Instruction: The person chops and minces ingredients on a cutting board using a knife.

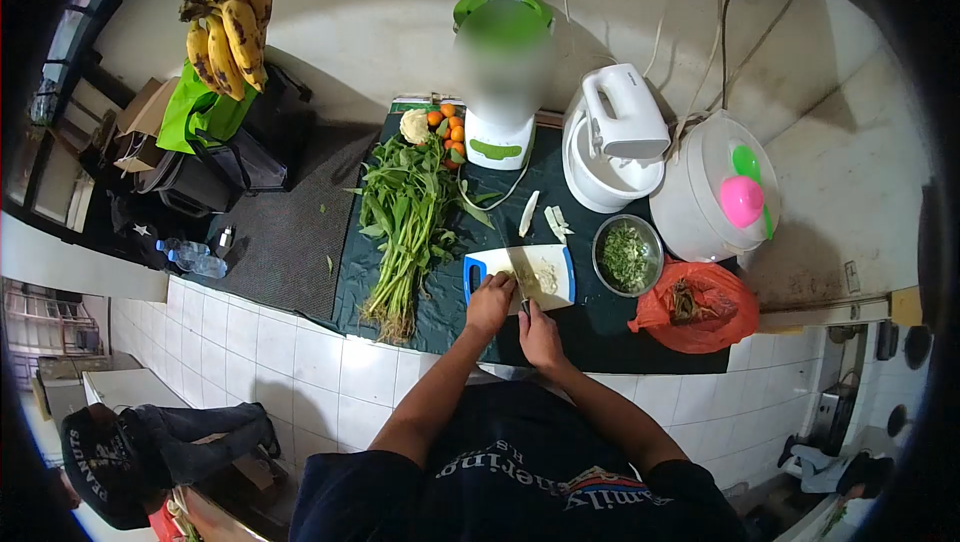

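Note:
My right hand [541, 338] is wrapped round the handle of a knife [521, 283], its blade pointing away from me over the cutting board. On the left part of the board, my left hand [490, 304] has its fingers bunched close beside the blade; whatever they press on is hidden. The cutting board [561, 294] is white with a blue edge, and pale chopped bits [545, 279] lie on it right of the knife. Just beyond the board are long white pieces [529, 213] and shorter white pieces [557, 224]. A metal bowl [597, 260] of chopped greens [627, 254] stands to the right.
Leafy greens with roots [405, 232] lie left, near cauliflower [414, 126] and orange produce [456, 134]. Behind stand a green-and-white blender [497, 132], a stand mixer [612, 177] and a white lidded container [705, 182]. A red plastic bag [715, 327] sits right. Bananas [235, 37] hang left.

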Action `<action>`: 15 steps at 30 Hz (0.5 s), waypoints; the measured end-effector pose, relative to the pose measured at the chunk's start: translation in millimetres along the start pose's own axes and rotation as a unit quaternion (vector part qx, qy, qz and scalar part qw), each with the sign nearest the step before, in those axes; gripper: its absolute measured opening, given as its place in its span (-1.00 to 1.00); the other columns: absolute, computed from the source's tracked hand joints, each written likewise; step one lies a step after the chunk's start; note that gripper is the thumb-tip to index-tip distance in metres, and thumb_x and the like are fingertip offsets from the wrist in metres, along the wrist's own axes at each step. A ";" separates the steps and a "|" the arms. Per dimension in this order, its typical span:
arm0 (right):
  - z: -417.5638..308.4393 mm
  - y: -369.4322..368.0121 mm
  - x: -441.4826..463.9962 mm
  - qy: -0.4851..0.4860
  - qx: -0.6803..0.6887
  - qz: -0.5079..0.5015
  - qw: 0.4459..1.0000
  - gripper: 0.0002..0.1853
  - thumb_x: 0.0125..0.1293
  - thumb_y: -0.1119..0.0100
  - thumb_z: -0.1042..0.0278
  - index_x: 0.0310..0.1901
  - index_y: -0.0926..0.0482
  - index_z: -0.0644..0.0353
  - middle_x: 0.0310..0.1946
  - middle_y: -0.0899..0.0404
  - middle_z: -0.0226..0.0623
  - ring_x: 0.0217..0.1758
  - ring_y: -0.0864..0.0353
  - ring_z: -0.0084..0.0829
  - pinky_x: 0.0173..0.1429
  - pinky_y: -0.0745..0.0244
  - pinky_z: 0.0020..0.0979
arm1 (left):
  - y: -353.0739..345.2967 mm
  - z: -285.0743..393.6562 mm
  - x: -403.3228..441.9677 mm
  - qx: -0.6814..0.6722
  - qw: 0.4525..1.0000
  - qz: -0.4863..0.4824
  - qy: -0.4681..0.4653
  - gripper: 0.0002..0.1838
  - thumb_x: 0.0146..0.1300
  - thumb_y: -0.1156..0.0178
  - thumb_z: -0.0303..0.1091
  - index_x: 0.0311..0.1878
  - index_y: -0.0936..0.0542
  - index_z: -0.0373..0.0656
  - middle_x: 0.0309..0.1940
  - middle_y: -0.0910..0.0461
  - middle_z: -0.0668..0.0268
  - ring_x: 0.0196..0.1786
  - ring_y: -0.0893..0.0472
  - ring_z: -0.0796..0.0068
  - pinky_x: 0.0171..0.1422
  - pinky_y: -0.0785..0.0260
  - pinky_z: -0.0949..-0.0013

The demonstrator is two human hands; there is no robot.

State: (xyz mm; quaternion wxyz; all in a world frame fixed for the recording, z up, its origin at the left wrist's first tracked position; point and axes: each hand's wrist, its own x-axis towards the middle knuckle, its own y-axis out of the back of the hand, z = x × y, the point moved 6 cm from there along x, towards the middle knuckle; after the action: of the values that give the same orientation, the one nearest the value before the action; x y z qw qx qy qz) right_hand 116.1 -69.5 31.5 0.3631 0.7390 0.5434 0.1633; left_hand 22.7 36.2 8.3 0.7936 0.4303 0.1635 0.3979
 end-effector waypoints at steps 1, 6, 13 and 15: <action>1.2 -1.1 0.9 -0.010 0.007 -0.006 1.000 -0.54 0.57 -0.02 0.26 0.27 -0.46 0.52 -0.16 -0.67 0.35 -0.08 -0.70 0.30 0.05 -0.60 0.13 | 1.0 1.1 0.0 0.000 1.000 -0.001 -0.001 -0.76 0.31 -0.21 -0.43 0.01 -0.72 -0.15 0.00 -0.68 0.19 0.08 -0.65 0.04 0.15 -0.59 0.10; -1.2 -2.2 22.1 0.031 -0.004 0.022 0.999 -0.55 0.55 -0.04 0.29 0.27 -0.46 0.53 -0.18 -0.67 0.34 -0.10 -0.69 0.30 0.02 -0.60 0.14 | 5.2 3.5 1.2 0.005 1.000 0.000 0.005 -0.76 0.33 -0.21 -0.37 0.01 -0.72 -0.11 -0.03 -0.68 0.24 0.07 -0.66 0.12 0.10 -0.62 0.15; -7.1 6.9 6.9 0.031 0.000 -0.001 1.000 -0.54 0.56 -0.06 0.28 0.26 -0.46 0.54 -0.21 -0.67 0.34 -0.13 -0.70 0.31 -0.03 -0.58 0.16 | 3.7 0.2 0.2 0.009 1.000 0.003 0.010 -0.77 0.32 -0.21 -0.38 -0.01 -0.73 -0.11 -0.03 -0.68 0.25 0.08 -0.66 0.13 0.10 -0.62 0.14; -3.4 3.3 1.8 0.030 0.009 0.014 0.999 -0.57 0.56 -0.06 0.28 0.24 -0.47 0.50 -0.23 -0.67 0.32 -0.14 -0.69 0.31 -0.05 -0.57 0.16 | 4.6 0.4 -0.5 0.005 1.000 0.003 0.011 -0.77 0.32 -0.20 -0.38 -0.01 -0.73 -0.12 -0.03 -0.68 0.25 0.08 -0.65 0.13 0.10 -0.62 0.15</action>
State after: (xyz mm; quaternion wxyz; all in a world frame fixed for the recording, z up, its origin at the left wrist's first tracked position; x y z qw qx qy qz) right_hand 116.9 -67.2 35.9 0.3375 0.7446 0.5451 0.1858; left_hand 20.4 37.1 12.2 0.7883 0.4300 0.1729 0.4047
